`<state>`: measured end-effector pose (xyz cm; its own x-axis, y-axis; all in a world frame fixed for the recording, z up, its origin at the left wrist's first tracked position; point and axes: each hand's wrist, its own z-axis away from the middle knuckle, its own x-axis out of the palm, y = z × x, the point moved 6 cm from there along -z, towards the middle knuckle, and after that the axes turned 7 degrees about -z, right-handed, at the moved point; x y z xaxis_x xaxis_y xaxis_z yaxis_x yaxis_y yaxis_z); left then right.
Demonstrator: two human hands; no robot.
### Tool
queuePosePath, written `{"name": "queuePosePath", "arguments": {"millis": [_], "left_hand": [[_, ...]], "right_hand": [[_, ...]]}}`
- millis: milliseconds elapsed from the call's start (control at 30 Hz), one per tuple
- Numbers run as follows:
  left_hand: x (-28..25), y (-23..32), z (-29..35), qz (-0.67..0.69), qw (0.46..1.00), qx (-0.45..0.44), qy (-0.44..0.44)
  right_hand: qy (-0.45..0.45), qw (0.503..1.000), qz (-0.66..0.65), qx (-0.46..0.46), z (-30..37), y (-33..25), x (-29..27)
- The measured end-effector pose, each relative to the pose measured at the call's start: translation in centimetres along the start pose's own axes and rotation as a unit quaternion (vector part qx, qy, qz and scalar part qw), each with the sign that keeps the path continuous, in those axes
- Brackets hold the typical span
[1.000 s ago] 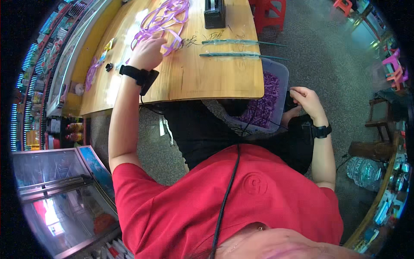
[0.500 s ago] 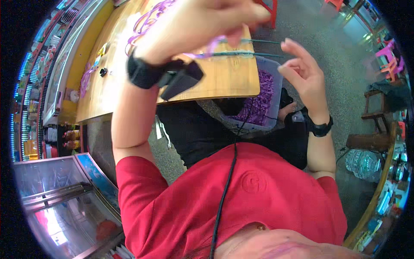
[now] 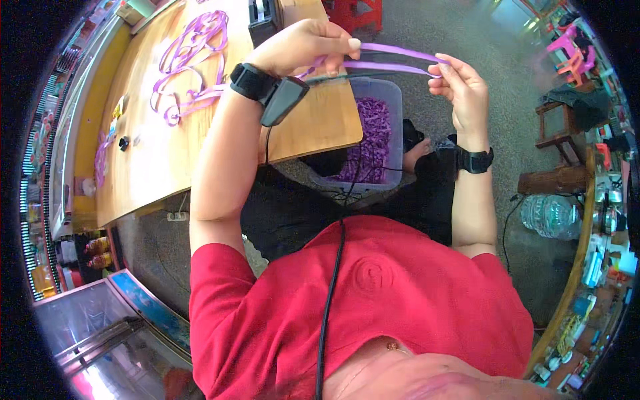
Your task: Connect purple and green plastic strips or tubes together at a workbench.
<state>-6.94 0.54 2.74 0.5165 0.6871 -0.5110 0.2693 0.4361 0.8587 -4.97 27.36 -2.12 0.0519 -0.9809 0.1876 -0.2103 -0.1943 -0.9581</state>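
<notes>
Two strands of purple ribbon [image 3: 403, 51] run side by side between my hands, above the table's right end. My left hand [image 3: 319, 47] is closed, pinching the strands between thumb and fingers. At the other end, my right hand [image 3: 461, 85] holds the ribbon's looped end between thumb and fingertips. More of the same ribbon trails from my left hand to a loose tangle [image 3: 205, 32] on the wooden table [image 3: 320, 123]. Just below the strands, a thin green rod [image 3: 383, 75] sticks out past the table's edge; its other end is hidden.
Under the table's right edge stands a clear plastic bin [image 3: 398, 143] filled with purple pieces [image 3: 369, 130]. A black device [image 3: 265, 21] sits on the table beyond my left hand. A red stool [image 3: 363, 17] is farther off. A large clear bottle [image 3: 550, 217] lies at right.
My right hand, apart from the ribbon before, now grips its end. My left hand has drawn back nearer, and the ribbon is stretched between both hands. The view has shifted.
</notes>
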Motion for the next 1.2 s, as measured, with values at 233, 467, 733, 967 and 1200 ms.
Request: {"name": "queuePosePath", "arguments": {"millis": [233,467,733,967,1200], "left_hand": [[-0.4,0.3,0.3,0.053,0.998,0.032,0.005],[1.8,1.0,0.1,0.018,0.999,0.039,0.001],[-1.7,-0.1,2.9,-0.066,0.987,0.068,0.131],[-1.2,-1.8,5.7,-0.367,0.919,0.051,0.137],[-3.6,-4.8,8.5,-0.298,0.932,-0.145,0.146]], "right_hand": [[0.015,0.996,0.076,0.034,1.4,0.9,1.4],[-0.167,0.984,0.049,-0.026,3.1,-0.9,10.7],[-0.117,0.991,-0.016,0.057,2.2,0.4,9.7],[-0.079,0.995,-0.046,0.028,2.4,0.5,8.5],[-0.062,0.996,-0.054,0.039,3.1,0.8,7.0]]}}
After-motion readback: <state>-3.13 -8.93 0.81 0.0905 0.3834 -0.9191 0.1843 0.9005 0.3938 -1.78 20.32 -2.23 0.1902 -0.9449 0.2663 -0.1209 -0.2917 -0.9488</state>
